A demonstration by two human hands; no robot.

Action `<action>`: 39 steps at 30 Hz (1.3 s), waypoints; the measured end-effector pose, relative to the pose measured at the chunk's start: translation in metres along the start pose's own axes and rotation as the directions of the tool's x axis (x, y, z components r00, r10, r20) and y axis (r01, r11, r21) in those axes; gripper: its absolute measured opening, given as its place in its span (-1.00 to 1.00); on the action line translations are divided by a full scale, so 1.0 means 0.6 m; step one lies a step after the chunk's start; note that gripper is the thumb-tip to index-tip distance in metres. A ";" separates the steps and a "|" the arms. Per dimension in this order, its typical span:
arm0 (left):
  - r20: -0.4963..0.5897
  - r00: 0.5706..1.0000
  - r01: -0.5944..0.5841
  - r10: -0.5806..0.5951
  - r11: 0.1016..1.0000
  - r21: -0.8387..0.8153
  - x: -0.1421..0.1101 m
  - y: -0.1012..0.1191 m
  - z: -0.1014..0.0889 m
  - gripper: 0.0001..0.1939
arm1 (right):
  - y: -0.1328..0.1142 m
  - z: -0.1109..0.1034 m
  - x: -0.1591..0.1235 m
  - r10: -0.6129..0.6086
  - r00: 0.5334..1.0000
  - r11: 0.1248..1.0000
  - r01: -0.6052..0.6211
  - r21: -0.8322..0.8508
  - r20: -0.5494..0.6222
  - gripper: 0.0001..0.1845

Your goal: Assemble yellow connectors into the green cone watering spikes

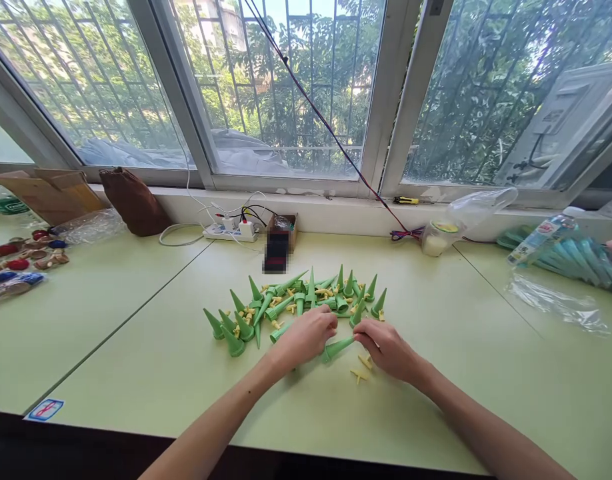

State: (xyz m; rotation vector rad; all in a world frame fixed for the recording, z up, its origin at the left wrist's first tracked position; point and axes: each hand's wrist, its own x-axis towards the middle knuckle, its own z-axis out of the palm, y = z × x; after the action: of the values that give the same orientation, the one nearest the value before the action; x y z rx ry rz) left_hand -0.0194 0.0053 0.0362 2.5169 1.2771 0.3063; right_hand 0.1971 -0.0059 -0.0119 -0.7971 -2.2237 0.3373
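My right hand (390, 348) pinches the narrow tip of a green plastic watering spike (339, 348), whose wide end points left. My left hand (312, 331) is curled palm-down just above that wide end, at the front of the pile; its fingertips are bent in, and what they hold, if anything, is hidden. Beyond both hands lies a pile of similar green spikes (233, 343), some standing on their wide ends, others on their sides. Small yellow T-shaped pieces (277, 325) are mixed among them. Two loose yellow T-shaped pieces (359, 377) lie beside my right hand.
Along the window sill are a power strip (231, 231), a small box (289, 230), a brown bag (135, 201) and a plastic-wrapped cup (437, 239). A bottle (543, 237) and clear wrap (559, 303) lie at right. Red and blue items (19, 263) lie far left.
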 end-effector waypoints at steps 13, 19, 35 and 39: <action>-0.120 0.981 -0.174 0.154 0.969 -0.175 0.024 0.014 -0.004 -0.62 | -0.009 -0.001 -0.004 0.206 0.931 0.977 -0.212 0.013 -0.303 -0.65; -0.127 0.975 -0.192 0.182 0.979 -0.070 -0.005 0.039 0.048 -0.73 | -0.017 -0.003 -0.008 0.220 0.900 0.974 -0.224 0.034 -0.376 -0.68; -0.175 0.984 -0.034 -0.028 0.941 -0.338 -0.020 0.066 0.098 -0.83 | -0.002 -0.019 -0.016 0.337 0.917 0.940 -0.313 0.138 -0.215 -0.50; -0.282 0.953 -0.050 -0.115 0.855 -0.516 -0.018 0.066 0.091 -0.81 | 0.001 -0.024 -0.013 0.330 0.934 0.944 -0.328 0.039 -0.139 -0.55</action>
State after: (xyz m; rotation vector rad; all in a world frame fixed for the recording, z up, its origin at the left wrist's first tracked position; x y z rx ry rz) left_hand 0.0216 -0.0348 -0.0010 2.0281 1.1402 0.9296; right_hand 0.2122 -0.0105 -0.0063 -1.1526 -1.9488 0.4423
